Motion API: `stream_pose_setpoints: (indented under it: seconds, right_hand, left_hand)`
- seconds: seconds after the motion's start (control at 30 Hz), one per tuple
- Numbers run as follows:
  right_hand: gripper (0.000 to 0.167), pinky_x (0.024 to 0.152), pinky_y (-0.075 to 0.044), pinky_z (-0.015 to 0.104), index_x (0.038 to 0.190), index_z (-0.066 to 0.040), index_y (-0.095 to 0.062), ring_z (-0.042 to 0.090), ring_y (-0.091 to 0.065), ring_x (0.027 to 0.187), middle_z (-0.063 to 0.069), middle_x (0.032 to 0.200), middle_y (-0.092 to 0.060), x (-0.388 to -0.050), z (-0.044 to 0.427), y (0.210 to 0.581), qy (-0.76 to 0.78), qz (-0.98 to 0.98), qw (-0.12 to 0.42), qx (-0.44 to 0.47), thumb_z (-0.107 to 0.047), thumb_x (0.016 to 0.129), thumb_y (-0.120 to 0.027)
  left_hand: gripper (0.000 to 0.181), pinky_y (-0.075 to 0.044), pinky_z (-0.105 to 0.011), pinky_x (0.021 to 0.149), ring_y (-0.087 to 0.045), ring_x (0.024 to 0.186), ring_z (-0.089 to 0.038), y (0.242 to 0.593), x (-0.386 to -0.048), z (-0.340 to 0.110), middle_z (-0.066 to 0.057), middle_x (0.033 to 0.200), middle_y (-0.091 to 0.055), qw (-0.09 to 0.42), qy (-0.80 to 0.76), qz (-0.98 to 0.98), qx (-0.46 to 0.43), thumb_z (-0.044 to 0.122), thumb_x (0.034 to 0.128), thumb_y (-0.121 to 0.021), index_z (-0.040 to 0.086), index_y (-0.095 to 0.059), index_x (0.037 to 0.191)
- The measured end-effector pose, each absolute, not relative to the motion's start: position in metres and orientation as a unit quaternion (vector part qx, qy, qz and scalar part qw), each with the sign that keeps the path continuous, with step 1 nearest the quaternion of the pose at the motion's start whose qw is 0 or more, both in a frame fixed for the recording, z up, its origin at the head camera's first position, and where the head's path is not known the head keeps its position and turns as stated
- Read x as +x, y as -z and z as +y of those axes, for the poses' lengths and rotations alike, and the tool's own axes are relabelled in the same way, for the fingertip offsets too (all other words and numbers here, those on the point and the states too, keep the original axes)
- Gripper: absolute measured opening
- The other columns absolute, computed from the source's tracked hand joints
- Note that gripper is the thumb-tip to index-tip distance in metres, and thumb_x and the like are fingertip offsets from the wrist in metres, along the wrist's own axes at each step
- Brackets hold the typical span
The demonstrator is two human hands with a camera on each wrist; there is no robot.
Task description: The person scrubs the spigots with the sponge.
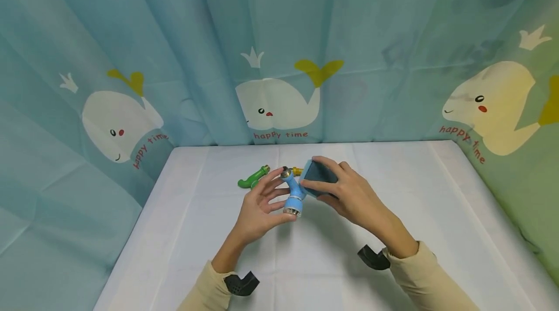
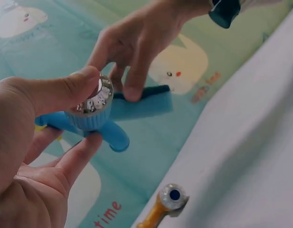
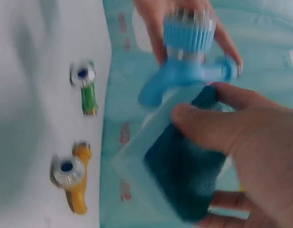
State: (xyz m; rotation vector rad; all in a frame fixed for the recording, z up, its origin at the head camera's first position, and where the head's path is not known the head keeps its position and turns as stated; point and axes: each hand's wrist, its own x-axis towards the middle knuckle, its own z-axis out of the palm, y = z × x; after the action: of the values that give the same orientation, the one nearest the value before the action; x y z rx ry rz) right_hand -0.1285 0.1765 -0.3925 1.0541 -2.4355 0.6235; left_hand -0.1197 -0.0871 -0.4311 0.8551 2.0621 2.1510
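My left hand (image 1: 262, 206) holds a blue toy-like faucet (image 1: 294, 193) above the table, its thumb on the silvery end and fingertips on the far side. A ribbed blue collar and curved spout (image 3: 153, 89) show in the right wrist view. In my right hand (image 1: 355, 194) is a two-layer sponge (image 1: 320, 175), light blue with a dark teal scouring side, pinched between thumb and fingers. The sponge is right beside the faucet; whether they touch I cannot tell.
On the white table (image 1: 209, 233) behind my hands lie a green faucet (image 1: 253, 177) and a yellow faucet (image 3: 75, 178). A blue-green curtain (image 1: 371, 58) printed with whales hangs around the table's back and sides.
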Motion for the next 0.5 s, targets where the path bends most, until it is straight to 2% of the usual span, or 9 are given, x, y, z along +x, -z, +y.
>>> stream_pose_setpoints:
  seconds: [0.13,0.27,0.4,0.5]
  right_hand:
    - [0.062,0.067,-0.056,0.033,0.14,-0.026,-0.065,0.023,-0.061,0.101,0.014,0.156,-0.04,-0.128,0.176,0.391,-0.332,-0.849,0.183,0.368,-0.012,0.084,-0.086]
    - [0.059,0.066,-0.053,0.03,0.145,-0.024,-0.062,0.013,-0.061,0.087,0.016,0.153,-0.041,-0.129,0.17,0.393,-0.363,-0.842,0.16,0.366,-0.017,0.09,-0.082]
    - [0.061,0.065,-0.057,0.03,0.143,-0.021,-0.063,0.013,-0.06,0.085,0.013,0.15,-0.046,-0.129,0.169,0.392,-0.393,-0.839,0.162,0.341,-0.014,0.086,-0.085]
    - [0.061,0.067,-0.06,0.03,0.145,-0.02,-0.061,0.015,-0.063,0.091,0.014,0.149,-0.047,-0.13,0.165,0.389,-0.421,-0.829,0.139,0.341,-0.014,0.088,-0.083]
  left_hand:
    - [0.095,-0.056,-0.043,0.098,-0.056,0.13,-0.04,0.43,-0.12,-0.086,-0.021,0.154,-0.046,0.017,-0.699,0.649,0.298,-0.01,0.0764,-0.085,0.01,-0.039,0.156]
    - [0.093,-0.056,-0.044,0.099,-0.056,0.13,-0.039,0.429,-0.121,-0.085,-0.022,0.154,-0.045,0.004,-0.7,0.64,0.317,-0.009,0.0774,-0.085,0.007,-0.038,0.156]
    - [0.093,-0.055,-0.043,0.1,-0.056,0.132,-0.034,0.43,-0.12,-0.085,-0.023,0.153,-0.045,0.001,-0.704,0.634,0.32,-0.011,0.077,-0.085,0.005,-0.038,0.155]
    - [0.092,-0.054,-0.045,0.101,-0.055,0.132,-0.036,0.43,-0.119,-0.086,-0.025,0.152,-0.044,-0.001,-0.705,0.629,0.327,-0.014,0.0767,-0.083,0.003,-0.037,0.155]
